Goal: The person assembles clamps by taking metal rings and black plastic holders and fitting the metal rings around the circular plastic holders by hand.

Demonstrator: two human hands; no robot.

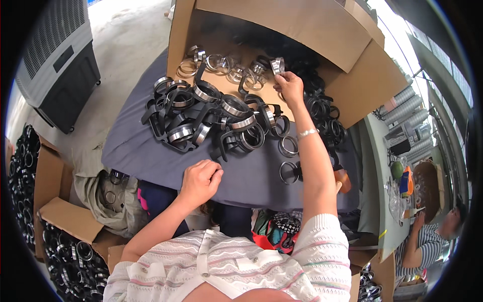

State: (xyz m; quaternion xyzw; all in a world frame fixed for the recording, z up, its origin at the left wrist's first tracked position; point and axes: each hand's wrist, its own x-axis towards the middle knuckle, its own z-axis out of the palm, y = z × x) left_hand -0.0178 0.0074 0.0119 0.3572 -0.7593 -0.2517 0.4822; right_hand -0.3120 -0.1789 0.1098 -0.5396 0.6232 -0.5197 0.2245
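At the open front of the cardboard box, my right hand (290,89) pinches a silver metal ring (277,66) between thumb and fingers. My left hand (200,180) rests on the near part of the dark grey cloth (136,136), its fingers curled into a loose fist with no object visible in it. Just beyond it lies a pile of black plastic clamp-like parts with shiny metal rings (234,106). Two loose rings, one farther ring (288,146) and one nearer ring (288,172), lie left of my right forearm.
Inside the cardboard box (342,38) are loose silver rings (216,63); black rings (322,108) heap at its right. Cartons of black parts (70,261) stand lower left. An air cooler (60,65) is far left. Another person (427,246) sits at a right-hand table (385,221).
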